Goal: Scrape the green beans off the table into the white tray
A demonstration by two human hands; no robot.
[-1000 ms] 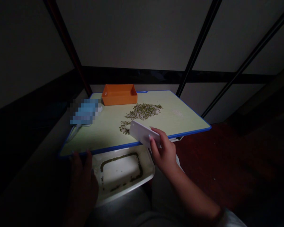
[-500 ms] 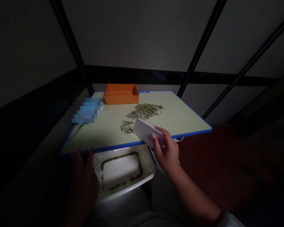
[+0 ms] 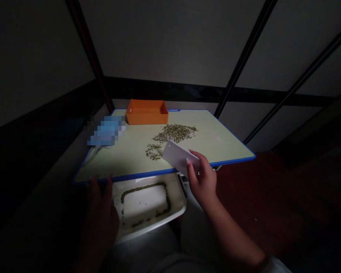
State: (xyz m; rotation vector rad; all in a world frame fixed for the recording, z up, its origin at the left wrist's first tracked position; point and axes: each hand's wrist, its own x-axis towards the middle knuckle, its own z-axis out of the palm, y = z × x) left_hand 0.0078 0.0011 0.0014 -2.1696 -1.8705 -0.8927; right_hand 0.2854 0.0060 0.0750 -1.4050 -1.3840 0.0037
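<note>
My right hand [image 3: 203, 176] is closed round a flat white scraper [image 3: 177, 157] with a small hole near its corner. The scraper is tilted, its far edge down at the tabletop just right of a small patch of green beans [image 3: 152, 152]. Behind it spreads a larger pile of the same small beans [image 3: 176, 132]. In deep shadow, my left hand [image 3: 102, 212] is at the left end of a white tray [image 3: 180, 204], fingers apart and pointing up to the table's front edge. Whether it touches the tray is unclear. Beans line the tray's inner edges, below the table front.
An orange open box [image 3: 147, 119] stands at the back left of the pale blue-edged table [image 3: 221, 146]. A blurred-out blue item [image 3: 106, 131] with a pale cord lies at the left edge. Pale specks [image 3: 215, 136] dot the right side. A panelled wall [image 3: 165, 41] rises behind.
My right hand and the scraper have shifted slightly right and up, away from the small patch of beans. My left hand stays put; the view has moved a little.
</note>
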